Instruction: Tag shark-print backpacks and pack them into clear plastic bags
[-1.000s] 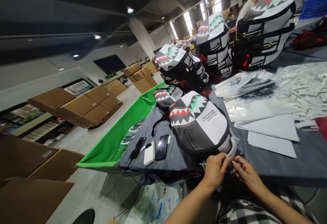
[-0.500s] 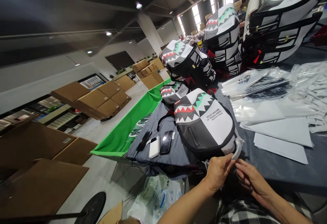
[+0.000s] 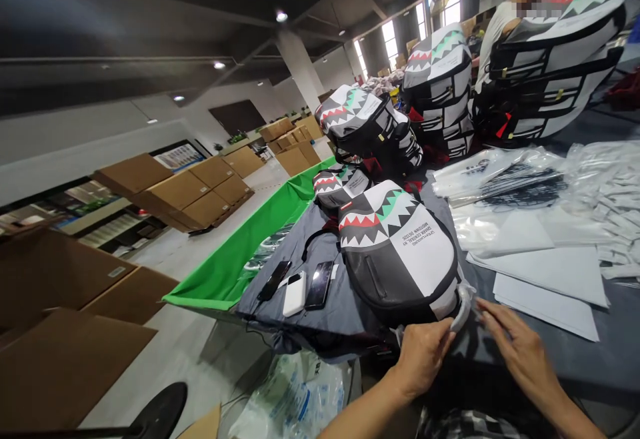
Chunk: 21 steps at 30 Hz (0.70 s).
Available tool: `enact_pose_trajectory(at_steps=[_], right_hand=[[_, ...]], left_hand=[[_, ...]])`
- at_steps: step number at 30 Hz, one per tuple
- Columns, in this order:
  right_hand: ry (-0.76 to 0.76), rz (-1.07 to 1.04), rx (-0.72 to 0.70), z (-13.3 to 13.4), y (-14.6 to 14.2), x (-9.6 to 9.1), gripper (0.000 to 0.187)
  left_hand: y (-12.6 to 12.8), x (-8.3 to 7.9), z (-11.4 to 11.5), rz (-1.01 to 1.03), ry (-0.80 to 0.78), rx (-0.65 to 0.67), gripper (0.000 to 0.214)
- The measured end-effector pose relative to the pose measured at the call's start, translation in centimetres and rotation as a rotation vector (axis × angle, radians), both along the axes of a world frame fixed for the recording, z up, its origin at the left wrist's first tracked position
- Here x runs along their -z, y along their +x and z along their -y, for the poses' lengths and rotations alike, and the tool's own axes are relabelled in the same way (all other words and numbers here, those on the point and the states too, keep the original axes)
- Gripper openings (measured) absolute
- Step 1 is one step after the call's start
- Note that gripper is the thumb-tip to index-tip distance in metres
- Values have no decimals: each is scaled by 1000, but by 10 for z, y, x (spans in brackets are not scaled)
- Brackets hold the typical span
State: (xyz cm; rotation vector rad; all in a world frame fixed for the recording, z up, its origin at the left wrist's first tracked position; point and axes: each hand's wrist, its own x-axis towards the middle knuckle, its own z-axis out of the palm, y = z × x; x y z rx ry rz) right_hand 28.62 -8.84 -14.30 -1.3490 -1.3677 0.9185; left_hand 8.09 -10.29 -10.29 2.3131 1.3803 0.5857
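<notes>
A backpack (image 3: 395,252) with a grey and white front and a jagged red, green and white teeth pattern lies on the dark-covered table. At its near right end, a handle (image 3: 463,307) is wrapped in clear plastic. My left hand (image 3: 425,355) is closed around the lower end of that wrapped handle. Just right of it, my right hand (image 3: 517,342) pinches a wisp of clear plastic film (image 3: 476,312) between thumb and fingers. The exact grip of the right fingertips is partly hidden.
Matching backpacks (image 3: 440,92) stand in stacks behind. Plastic bags (image 3: 505,179) and white sheets (image 3: 545,305) lie to the right. Two phones (image 3: 320,285) and a white power bank (image 3: 295,293) lie left, beside a green bin (image 3: 215,279). A person (image 3: 495,42) is behind the far bags.
My right hand has moved right, away from the left hand and handle, with its fingers more extended. My left hand stays at the handle. The view has shifted slightly; the person behind shows more.
</notes>
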Motion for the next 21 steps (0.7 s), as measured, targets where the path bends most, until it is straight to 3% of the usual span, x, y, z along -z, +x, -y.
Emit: enact_pose_trajectory(at_steps=[3, 8, 11, 13, 18, 21], right_hand=[[92, 105, -60, -9, -12, -6, 51], [-78, 145, -126, -52, -14, -10, 47], [-211, 143, -275, -79, 0, -15, 25], [-318, 124, -384, -91, 7, -20, 30], [-422, 67, -524, -82, 3, -31, 49], [-270, 42, -512, -67, 10, -31, 47]], left_hand=[[1, 9, -1, -103, 158, 36, 24], [3, 16, -3, -222, 301, 129, 25], [6, 19, -4, -201, 359, 142, 24], [8, 20, -3, -172, 371, 133, 22], [7, 19, 10, -146, 339, 143, 20], [8, 17, 18, -62, 347, 169, 28]])
